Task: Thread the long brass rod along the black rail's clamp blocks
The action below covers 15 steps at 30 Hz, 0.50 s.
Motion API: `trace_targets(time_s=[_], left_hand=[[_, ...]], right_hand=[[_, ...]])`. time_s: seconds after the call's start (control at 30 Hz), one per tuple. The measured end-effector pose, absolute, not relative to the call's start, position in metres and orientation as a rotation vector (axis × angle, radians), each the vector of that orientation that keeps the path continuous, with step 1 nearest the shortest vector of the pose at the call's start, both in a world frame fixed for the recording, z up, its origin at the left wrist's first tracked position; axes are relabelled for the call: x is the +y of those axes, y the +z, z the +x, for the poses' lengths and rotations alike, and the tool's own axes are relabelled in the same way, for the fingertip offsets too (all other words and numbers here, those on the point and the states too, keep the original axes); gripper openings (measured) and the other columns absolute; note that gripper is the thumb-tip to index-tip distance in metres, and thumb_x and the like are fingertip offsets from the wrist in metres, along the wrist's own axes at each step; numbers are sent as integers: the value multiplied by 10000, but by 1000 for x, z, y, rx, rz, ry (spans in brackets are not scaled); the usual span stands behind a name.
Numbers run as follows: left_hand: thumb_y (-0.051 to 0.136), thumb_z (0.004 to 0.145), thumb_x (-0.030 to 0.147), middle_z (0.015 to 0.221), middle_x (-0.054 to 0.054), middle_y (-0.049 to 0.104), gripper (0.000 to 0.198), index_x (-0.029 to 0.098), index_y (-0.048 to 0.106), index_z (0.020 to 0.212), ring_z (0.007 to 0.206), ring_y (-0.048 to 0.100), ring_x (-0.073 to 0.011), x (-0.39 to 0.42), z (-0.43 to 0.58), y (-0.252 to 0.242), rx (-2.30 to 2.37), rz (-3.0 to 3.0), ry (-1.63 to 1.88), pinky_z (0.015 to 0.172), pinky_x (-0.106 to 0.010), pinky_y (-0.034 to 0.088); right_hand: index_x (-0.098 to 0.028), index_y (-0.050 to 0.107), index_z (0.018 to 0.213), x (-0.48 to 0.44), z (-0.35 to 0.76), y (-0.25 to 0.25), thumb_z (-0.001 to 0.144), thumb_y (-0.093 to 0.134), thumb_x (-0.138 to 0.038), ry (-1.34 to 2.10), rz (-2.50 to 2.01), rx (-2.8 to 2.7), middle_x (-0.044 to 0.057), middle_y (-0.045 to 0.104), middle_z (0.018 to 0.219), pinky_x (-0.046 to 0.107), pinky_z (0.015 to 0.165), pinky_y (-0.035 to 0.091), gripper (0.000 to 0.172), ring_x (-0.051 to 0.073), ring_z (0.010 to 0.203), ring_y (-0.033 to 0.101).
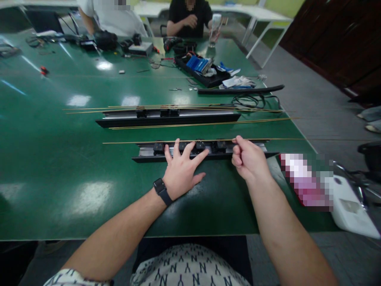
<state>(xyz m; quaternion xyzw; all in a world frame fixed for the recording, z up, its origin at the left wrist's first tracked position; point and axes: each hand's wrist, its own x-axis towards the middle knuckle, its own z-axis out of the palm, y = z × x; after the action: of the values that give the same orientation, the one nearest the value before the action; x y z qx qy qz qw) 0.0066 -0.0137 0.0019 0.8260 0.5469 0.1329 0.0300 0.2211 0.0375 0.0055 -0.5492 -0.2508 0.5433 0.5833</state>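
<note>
A grey floor (274,77) shows along the right, below a dark reddish-brown wooden panelled front (333,39); yellow-green wall and white tables (270,16) close the background. The large glossy green table (74,167) fills most of the view, its top reflecting pale patches of light. Beyond its far edge are two people, one in a white top (119,20), one in a black top (178,16). Parallel to the near edge lie two long black-and-silver metal rails: the farther rail (178,120) towards the middle, and the nearer rail (208,158), whose right end comes close to the right edge. A shallow black tray (205,82) bearing a blue ribbed block (197,63) sits near the right edge, towards the far right corner. The left hand (182,169) is spread flat-fingered over the nearer rail, fingertips at its small black blocks (220,146), clasping nothing. The right hand (248,157) is curled, thumb and forefinger pinching a thin straight gold-coloured rod (217,140) that runs along the nearer rail's far side. A black square-faced watch (162,190) circles the left wrist, its screen dark. The only readable writing is the repeated letters N and Y on the wearer's pale patterned shirt (190,268); any labels on the far clutter are too small to read
</note>
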Motion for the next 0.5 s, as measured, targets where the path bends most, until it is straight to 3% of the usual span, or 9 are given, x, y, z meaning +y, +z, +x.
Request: trace_targets(time_s=[0.23,0.5], left_hand=[[764,819,474,1615,-64,361,754,457,452,1505,1498,173,-518,-13,6,1,1684,2554,405,1136,-799,130],[767,817,472,1617,-58,357,748,465,460,1499,1502,168,-512,-14,7,2,1694,2542,401,1142,-793,125]], right_hand=[[-171,633,846,37,221,6,803,787,-296,1279,-1277,-595,-73,509,507,156,248,220,203,46,279,357],[-178,590,794,37,218,8,839,778,-307,1259,-1303,-571,-76,492,496,151,246,215,232,43,273,352]])
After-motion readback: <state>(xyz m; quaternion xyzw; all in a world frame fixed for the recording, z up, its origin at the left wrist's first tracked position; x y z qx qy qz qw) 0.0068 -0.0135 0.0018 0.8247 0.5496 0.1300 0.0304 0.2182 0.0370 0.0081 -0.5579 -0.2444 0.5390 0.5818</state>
